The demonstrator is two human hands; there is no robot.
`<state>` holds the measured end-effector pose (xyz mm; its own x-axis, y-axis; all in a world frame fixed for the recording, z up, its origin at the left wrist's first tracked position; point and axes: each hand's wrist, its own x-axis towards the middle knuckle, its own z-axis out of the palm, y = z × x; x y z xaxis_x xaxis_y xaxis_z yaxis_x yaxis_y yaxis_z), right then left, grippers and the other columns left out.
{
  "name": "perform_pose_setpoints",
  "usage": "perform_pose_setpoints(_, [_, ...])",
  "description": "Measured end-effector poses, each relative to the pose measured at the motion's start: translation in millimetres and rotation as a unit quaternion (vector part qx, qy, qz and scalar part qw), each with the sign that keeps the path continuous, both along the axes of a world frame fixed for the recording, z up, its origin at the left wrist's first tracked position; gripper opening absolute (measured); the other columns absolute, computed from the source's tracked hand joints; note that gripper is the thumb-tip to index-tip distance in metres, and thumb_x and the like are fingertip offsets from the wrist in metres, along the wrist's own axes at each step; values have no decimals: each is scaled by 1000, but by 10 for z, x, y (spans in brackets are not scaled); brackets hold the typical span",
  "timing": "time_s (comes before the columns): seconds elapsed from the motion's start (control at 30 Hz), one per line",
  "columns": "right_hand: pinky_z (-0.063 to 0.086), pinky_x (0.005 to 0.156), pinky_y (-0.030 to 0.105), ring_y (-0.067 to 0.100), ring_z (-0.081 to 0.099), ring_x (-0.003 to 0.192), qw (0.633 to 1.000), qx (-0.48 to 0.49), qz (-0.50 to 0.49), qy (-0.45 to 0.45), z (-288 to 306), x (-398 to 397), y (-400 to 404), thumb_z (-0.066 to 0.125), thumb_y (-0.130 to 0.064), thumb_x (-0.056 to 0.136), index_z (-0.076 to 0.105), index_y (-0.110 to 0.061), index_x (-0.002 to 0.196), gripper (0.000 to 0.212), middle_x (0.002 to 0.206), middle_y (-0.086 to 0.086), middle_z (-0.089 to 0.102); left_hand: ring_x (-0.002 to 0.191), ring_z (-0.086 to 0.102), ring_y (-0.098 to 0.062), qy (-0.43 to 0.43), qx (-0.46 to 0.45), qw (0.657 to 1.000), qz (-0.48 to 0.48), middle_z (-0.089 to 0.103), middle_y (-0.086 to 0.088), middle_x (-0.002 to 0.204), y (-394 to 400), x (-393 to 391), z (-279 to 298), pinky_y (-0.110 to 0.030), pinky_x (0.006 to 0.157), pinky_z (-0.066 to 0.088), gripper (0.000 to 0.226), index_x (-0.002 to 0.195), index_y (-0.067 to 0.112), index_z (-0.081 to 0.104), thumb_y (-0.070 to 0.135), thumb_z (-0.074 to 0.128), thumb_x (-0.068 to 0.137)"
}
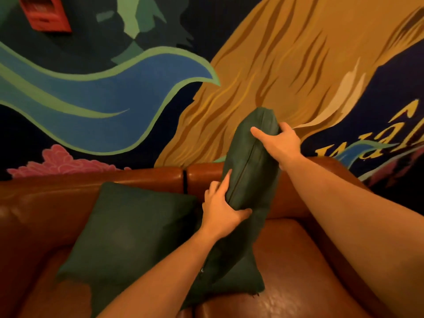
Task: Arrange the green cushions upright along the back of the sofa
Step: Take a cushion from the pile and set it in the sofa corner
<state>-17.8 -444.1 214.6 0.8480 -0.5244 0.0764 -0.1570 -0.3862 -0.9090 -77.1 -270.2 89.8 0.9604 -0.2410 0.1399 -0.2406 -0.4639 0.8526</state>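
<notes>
I hold a dark green cushion edge-on above the brown leather sofa, its seam facing me. My right hand grips its upper end and my left hand clasps its lower left side. A second green cushion leans against the sofa back to the left. A third green cushion lies flat on the seat under my left forearm, partly hidden.
A painted mural wall rises right behind the sofa back. A red box is fixed high on the wall at the upper left. The sofa's right seat cushion lies bare beside the held cushion.
</notes>
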Motion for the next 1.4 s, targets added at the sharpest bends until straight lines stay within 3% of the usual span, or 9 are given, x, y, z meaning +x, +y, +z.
perform_pose_setpoints(0.1, [57,93,41,18,65,100,998,38,-13,-51,63,-278,-318,79,-44,82,61,-30,106,33,95,-11,64,120,42,-14,-17,9,999,-33,42,9,119,-171,-234,110,-31,107,37,109,155,49,25,68,75,61])
perform_pose_setpoints(0.27, [58,89,37,18,68,105,990,109,-13,-93,231,-536,-809,80,-39,83,66,-28,115,37,101,-11,69,102,64,-5,121,-271,946,130,70,5,118,-50,-218,94,-28,98,51,22,119,30,67,35,60,98])
perform_pose_setpoints(0.33, [60,89,39,17,70,105,979,166,-2,-115,291,-608,-973,81,-38,83,66,-26,120,42,109,-7,72,110,62,-20,259,-288,896,218,67,-7,127,102,-132,-87,-41,105,47,40,119,18,65,49,56,96])
perform_pose_setpoints(0.47, [61,82,39,18,72,105,953,266,24,-140,276,-729,-1214,80,-35,85,62,-26,130,49,118,-2,73,95,65,-26,416,-414,801,115,70,-13,113,39,83,-353,-38,90,45,61,100,12,70,61,35,100])
perform_pose_setpoints(0.63, [52,100,45,23,68,119,953,286,80,-57,89,-863,-1565,69,-54,87,66,-26,131,52,125,0,74,120,62,-26,403,-411,813,89,73,-7,122,88,422,-539,-38,112,40,58,124,17,69,61,61,87])
perform_pose_setpoints(0.8, [52,85,36,20,72,98,965,253,27,63,-298,-1036,-1804,63,-63,84,83,-31,90,38,104,-3,79,120,67,-26,364,-387,843,87,72,-2,128,396,893,-712,-49,102,51,82,136,26,63,57,88,64])
perform_pose_setpoints(0.97, [42,113,47,23,66,120,958,250,-6,140,-738,-1228,-1955,84,-77,42,78,-32,113,84,124,-2,74,118,68,-22,270,-349,896,43,71,2,130,272,1237,-651,-52,105,50,66,139,32,58,41,83,78])
perform_pose_setpoints(1.07, [47,110,39,18,69,115,951,240,21,193,-915,-1308,-2001,76,-89,31,74,-34,116,102,122,-6,75,117,69,-22,243,-325,914,12,71,0,129,22,1350,-608,-48,100,53,65,140,30,55,29,83,81])
perform_pose_setpoints(1.4, [57,87,49,20,65,114,938,310,-126,86,-1784,-1521,-2551,81,-62,60,35,-37,144,99,132,-9,61,106,68,-2,209,-135,958,-145,68,6,123,-1188,1460,-678,-26,89,56,87,141,14,45,-6,85,67])
